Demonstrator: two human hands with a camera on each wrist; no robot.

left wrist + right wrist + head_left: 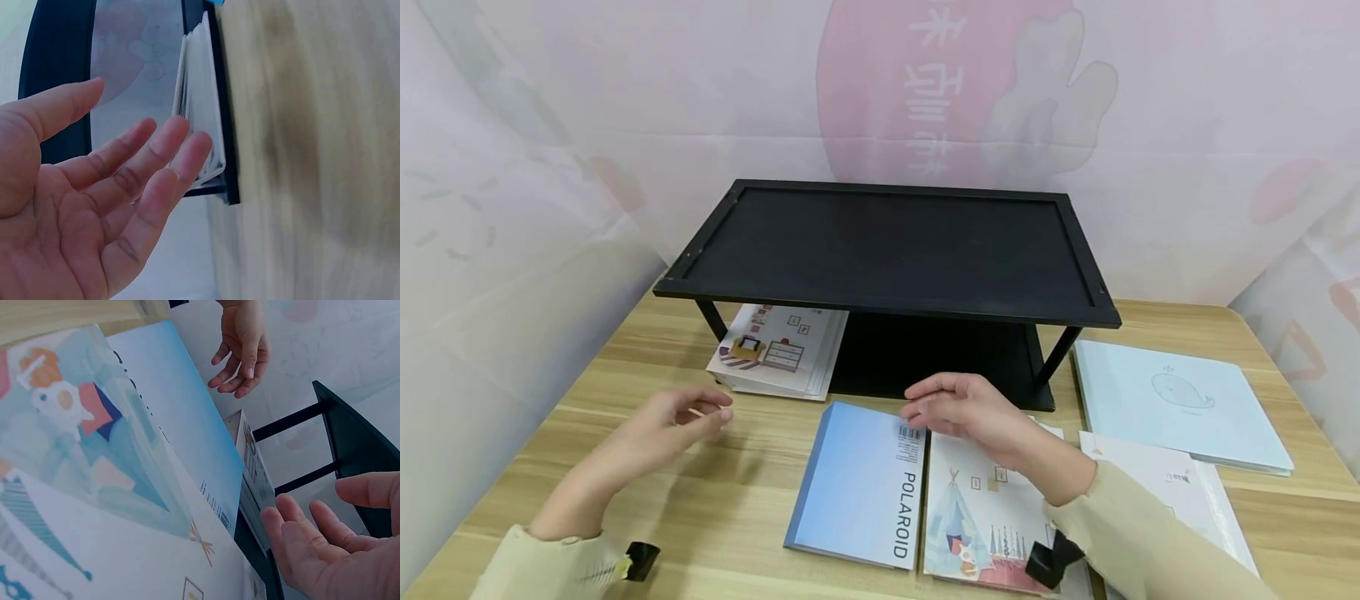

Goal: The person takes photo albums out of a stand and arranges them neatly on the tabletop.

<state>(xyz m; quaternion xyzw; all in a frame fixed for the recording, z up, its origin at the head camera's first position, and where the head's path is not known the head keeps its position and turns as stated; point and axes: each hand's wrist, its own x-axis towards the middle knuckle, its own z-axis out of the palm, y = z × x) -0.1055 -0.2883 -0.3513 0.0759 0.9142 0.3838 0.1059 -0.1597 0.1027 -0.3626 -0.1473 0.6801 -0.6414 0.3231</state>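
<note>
Both my hands hang over the table and hold nothing. My left hand [681, 417] hovers with fingers loosely spread, palm up in the left wrist view. My right hand [966, 410] hovers palm down, fingers relaxed and slightly apart.

Landmark: the black two-tier wooden shelf [887, 250] at the back of the pale wood-grain table [715, 508].

- The blue softcover book lettered POLAROID [857, 483] lies flat just in front of the shelf's lower tier. My right fingertips hang above its far corner, by the barcode.
- The white booklet with a tent drawing [981, 517] lies flush against the blue book's right edge, in front of the shelf, partly under my right wrist.
- A thin stack of white booklets with a furniture drawing [778, 346] sits under the shelf's left end, half sticking out.
- A pale blue album with a whale outline [1180, 400] lies right of the shelf; a white booklet [1172, 492] lies in front of it.

Risks, as I judge them:
- Lifting the blue book may drag the tent booklet, since their edges touch.
- Sliding it under the top board, its corner may catch the right leg or knock the furniture stack.
- The glossy cover may slip in a loose pinch.

Room: the lower tier looks free right of the furniture stack. Bare table lies left of the blue book, under my left hand. The right side is crowded.
</note>
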